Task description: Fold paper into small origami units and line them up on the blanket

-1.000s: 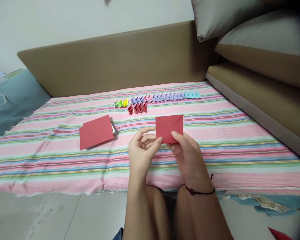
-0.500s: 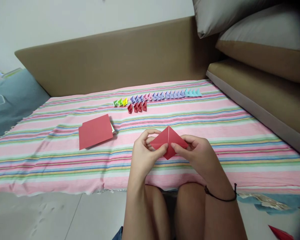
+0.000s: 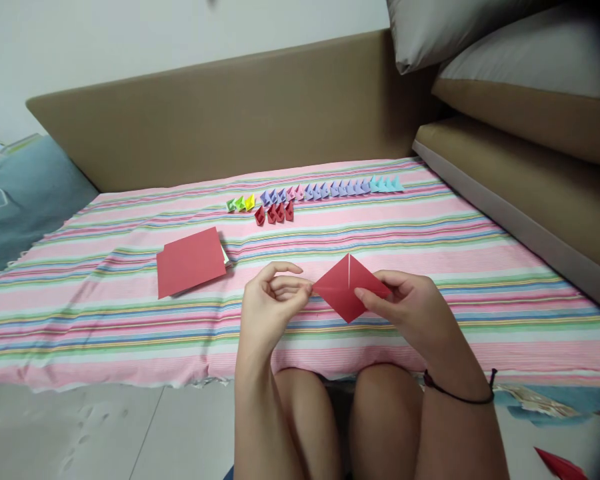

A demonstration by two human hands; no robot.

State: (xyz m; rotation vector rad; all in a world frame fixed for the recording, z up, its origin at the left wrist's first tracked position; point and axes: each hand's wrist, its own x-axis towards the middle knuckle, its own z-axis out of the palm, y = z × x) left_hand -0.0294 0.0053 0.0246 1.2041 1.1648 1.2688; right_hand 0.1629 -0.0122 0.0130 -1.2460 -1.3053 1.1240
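A small red paper square point(image 3: 348, 289), turned like a diamond with a crease down its middle, hangs just above the striped cloth point(image 3: 105, 313). My right hand point(image 3: 410, 308) pinches its right corner. My left hand point(image 3: 270, 307) pinches the left corner between thumb and forefinger, its other fingers curled. A stack of red paper sheets point(image 3: 190, 261) lies flat on the cloth to the left. Further back runs a row of small folded paper pieces point(image 3: 315, 193) in green, yellow, purple, pink and cyan, with several red folded pieces point(image 3: 275, 214) just in front of it.
The cloth covers a low tan sofa bed point(image 3: 240, 107) with a backrest behind. Grey and tan cushions point(image 3: 525, 73) pile up at the right. A blue pillow point(image 3: 25, 193) sits at the left. My knees point(image 3: 350, 413) are below, and a red scrap point(image 3: 560, 465) lies on the floor.
The red paper went from a rectangle held in my right hand to a diamond held at both corners. My hands have since moved slightly apart and to the right.
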